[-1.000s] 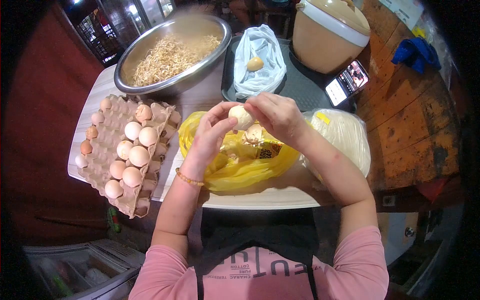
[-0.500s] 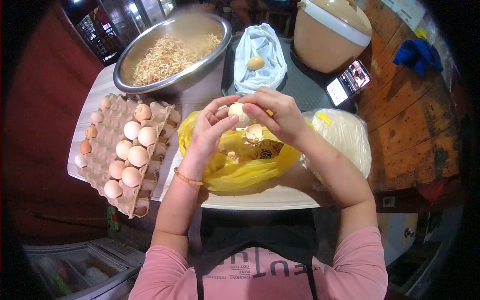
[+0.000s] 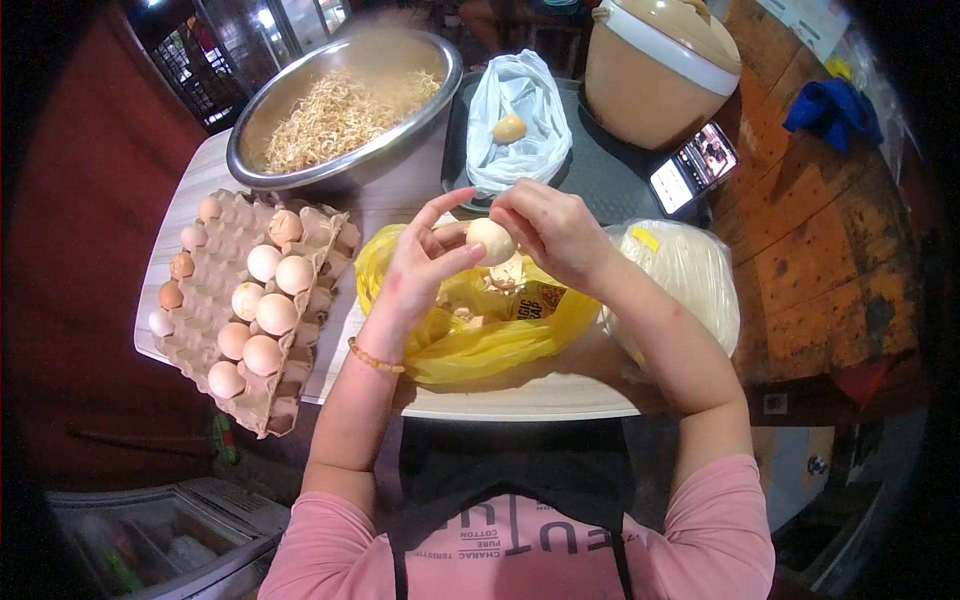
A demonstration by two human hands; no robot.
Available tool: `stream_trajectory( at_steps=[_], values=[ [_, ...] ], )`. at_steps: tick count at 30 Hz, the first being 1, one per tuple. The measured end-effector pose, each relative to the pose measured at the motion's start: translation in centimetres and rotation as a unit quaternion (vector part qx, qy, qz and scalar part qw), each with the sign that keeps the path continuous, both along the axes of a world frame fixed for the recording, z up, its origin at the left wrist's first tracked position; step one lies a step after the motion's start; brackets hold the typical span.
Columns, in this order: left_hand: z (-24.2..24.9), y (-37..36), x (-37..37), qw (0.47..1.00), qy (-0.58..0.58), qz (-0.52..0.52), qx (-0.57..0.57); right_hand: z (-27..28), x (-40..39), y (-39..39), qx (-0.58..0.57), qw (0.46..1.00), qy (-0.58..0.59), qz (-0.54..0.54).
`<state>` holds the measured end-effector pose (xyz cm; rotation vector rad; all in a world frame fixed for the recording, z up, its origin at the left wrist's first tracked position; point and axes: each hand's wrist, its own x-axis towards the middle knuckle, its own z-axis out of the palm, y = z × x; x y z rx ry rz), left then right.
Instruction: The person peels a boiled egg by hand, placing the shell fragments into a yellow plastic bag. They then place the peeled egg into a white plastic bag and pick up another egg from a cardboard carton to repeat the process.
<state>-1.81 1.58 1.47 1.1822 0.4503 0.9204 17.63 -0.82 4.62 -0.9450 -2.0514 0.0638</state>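
A pale, smooth egg [image 3: 490, 242] rests between the thumb and fingers of my left hand [image 3: 432, 252], above an open yellow plastic bag [image 3: 450, 345]. My right hand [image 3: 553, 228] is at the egg's upper right side, its fingers curled together in a pinch; whatever lies between those fingertips is hidden. Inside the bag lie broken eggshell pieces [image 3: 507, 272] below the egg. To the left, a cardboard egg tray [image 3: 215, 265] carries several whole eggs, some with cracked shells.
A steel basin [image 3: 440, 105] of dry, shredded-looking strands stands at the back left. Behind my hands, a dark tray [image 3: 620, 165] bears a white plastic bag [image 3: 545, 85] with a tan egg [image 3: 509, 128], a beige cooler [image 3: 640, 80] and a phone [image 3: 693, 167]. A wrapped white bundle [image 3: 690, 290] sits right.
The egg has shifted slightly right and down in my left hand, showing more of its smooth surface. My right fingers have drawn back a little and curled in.
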Motion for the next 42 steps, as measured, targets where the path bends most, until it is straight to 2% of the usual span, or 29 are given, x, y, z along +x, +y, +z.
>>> stream_trajectory(
  at_steps=[12,20,24,26,29,32,35,42],
  values=[
    [0.4,-0.2,-0.1,1.000,-0.013,-0.003,0.006,0.6,0.3,-0.1,0.031,0.999,0.035,-0.003],
    [1.1,-0.4,-0.1,0.999,-0.027,-0.007,0.020,1.3,0.6,-0.3,0.064,0.995,0.038,-0.070],
    [0.8,-0.2,-0.2,0.996,-0.081,-0.006,0.033,1.2,0.8,-0.4,0.066,0.994,0.053,-0.066],
    [0.8,-0.1,-0.3,0.995,-0.089,0.003,0.036,1.4,1.0,-0.7,0.065,0.998,0.011,-0.020],
    [1.0,-0.1,-0.5,0.994,-0.100,0.015,0.033,1.8,0.9,-1.1,0.097,0.995,-0.018,-0.022],
    [1.1,-0.2,-0.5,0.994,-0.106,0.017,0.025,1.9,0.2,-1.0,0.138,0.990,0.033,-0.015],
    [1.0,-0.3,-0.4,0.994,-0.110,0.011,0.022,2.2,-0.4,-1.3,0.127,0.989,0.078,-0.011],
    [0.4,0.0,-0.4,0.996,-0.082,0.012,0.030,1.1,-0.1,-1.1,0.061,0.995,0.075,0.015]
  ],
)
